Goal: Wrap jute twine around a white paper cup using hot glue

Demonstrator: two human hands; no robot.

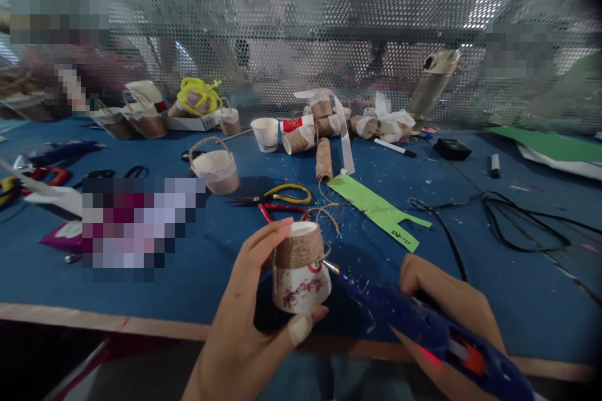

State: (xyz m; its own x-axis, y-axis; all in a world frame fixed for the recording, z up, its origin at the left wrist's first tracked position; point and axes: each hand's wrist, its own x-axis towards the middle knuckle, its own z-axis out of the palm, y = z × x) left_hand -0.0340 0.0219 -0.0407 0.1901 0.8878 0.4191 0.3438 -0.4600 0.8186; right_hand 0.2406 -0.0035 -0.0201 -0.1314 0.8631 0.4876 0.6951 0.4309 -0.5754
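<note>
My left hand [256, 301] grips a paper cup [301, 291] between the fingers at its top and the thumb at its base. Twine [298, 247] is wound round the upper part of the cup, while red blossoms show on the bare white lower part. My right hand [451, 301] is wrapped round a blue glue gun [404, 307]. The gun's metal nozzle touches or nearly touches the cup's side, just below the wound twine. A loose twine end curls out beside the nozzle and behind the cup. Scissors [286, 195] with yellow and red handles lie just beyond the cup.
A twine spool [323, 160], a green paper strip [376, 210] and a small twine basket [217, 170] lie farther back. A white cup [266, 135] and several wrapped cups line the mesh screen [301, 31]. Black cable [517, 219] loops on the right.
</note>
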